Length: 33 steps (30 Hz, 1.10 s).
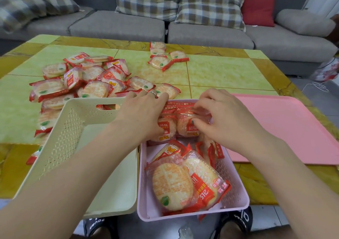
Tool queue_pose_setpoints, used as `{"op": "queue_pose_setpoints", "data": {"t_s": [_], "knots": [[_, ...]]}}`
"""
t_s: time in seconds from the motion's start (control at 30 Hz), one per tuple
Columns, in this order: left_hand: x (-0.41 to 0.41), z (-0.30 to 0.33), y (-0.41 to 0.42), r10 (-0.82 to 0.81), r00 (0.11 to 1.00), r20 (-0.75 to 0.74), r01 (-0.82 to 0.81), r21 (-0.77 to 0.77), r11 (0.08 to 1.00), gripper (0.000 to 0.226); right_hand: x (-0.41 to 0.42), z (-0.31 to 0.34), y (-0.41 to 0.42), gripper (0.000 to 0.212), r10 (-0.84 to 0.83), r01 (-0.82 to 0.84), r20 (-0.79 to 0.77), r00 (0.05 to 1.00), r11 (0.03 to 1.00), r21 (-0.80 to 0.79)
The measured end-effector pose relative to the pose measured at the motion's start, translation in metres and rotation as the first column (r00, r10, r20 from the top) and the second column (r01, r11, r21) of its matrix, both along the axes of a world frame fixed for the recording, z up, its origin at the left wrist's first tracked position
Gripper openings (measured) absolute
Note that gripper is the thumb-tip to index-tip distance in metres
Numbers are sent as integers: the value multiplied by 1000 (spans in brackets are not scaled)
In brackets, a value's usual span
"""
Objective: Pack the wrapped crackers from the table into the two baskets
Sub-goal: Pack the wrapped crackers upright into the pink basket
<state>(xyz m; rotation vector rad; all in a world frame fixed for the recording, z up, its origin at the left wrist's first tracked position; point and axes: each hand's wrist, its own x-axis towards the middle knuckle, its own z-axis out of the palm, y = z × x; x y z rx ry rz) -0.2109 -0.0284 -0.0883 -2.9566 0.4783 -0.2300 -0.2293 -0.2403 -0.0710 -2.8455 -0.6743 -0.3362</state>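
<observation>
Wrapped crackers [88, 81], mostly heaped on the table [220, 71] beyond and left of the pink basket [236, 196]; a small cluster [163, 57] farther off, well beyond that basket toward the sofa [119, 26]. Inside the pink basket, two packets [183, 182] lying flat at the near end, a few red-edged ones standing on edge mid-way, and a stack [176, 125] at the far end. Cream basket [73, 128] just left of the pink one, touching or nearly so, its floor seemingly bare. Pink lid or tray [286, 128] flat to the right of the pink basket.

Step in hand, by the look of it: settling packets into the far end of the pink basket. Left hand [143, 114] over the far left corner, palm down, fingers spread loosely across the packets, ringed finger near the far rim; whether gripping anything, cannot tell. Right hand [222, 117] over the same stack, thumb and fingertips pinched narrow on the top packet [190, 125].

Next move, probably: letting go, then reaching beyond the pink basket to the heap for more. Calls for a light pinch on the crinkly film so the brittle crackers stay whole, and for laying packets flat or on edge in rows to use the space. Cream basket not yet filled, so much of the task remaining.
</observation>
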Motion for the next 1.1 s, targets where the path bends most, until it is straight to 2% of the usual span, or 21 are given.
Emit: {"op": "queue_pose_setpoints", "data": {"t_s": [0.1, 0.2, 0.3, 0.37, 0.43, 0.47, 0.53, 0.6, 0.67, 0.83, 1.0, 1.1], "knots": [[2, -1, 0, -15, 999, 28, 14, 18, 1000, 78, -1, -1, 6, 13, 70, -70, 29, 997, 997, -23], [-2, 0, 0, -47, 999, 10, 47, -2, 999, 87, -1, -4, 10, 14, 68, -72, -51, 996, 994, -85], [-12, 9, 0, -111, 994, 3, 111, -118, 987, 75, 1, -3, 7, 17, 82, -86, -50, 995, 992, -89], [-17, 17, 3, -224, 974, -23, 213, -236, 948, 53, -1, 3, 3, 15, 66, -66, -10, 998, 998, -2], [-20, 21, 7, -340, 933, -120, 278, -359, 891, 32, -6, 12, 0, 9, 48, -42, -31, 998, 981, 190], [-21, 21, 6, -374, 907, -193, 280, -386, 879, 28, -10, 17, 0, 9, 57, -34, -79, 995, 962, 272], [-23, 17, 1, -401, 858, -321, 279, -365, 888, 39, -17, 23, 1, 12, 108, -29, -232, 967, 947, 321], [-24, 10, -6, -419, 812, -406, 293, -338, 895, 52, -21, 21, 2, 11, 142, -57, -368, 919, 971, 230], [-23, 4, -9, -415, 778, -472, 286, -321, 903, 55, -24, 15, 5, 15, 141, -107, -413, 900, 989, 106], [-21, 7, -6, -370, 792, -485, 237, -314, 919, 31, -27, 7, 16, 15, 95, -181, -407, 909, 967, -179], [-24, 16, 6, -409, 782, -470, 239, -380, 894, 16, -27, 6, 22, 44, 16, -167, -489, 872, 949, -266], [-29, 21, 14, -418, 805, -422, 227, -432, 873, 19, -28, 11, 23, 28, 69, -175, -497, 865, 970, -170]]}}
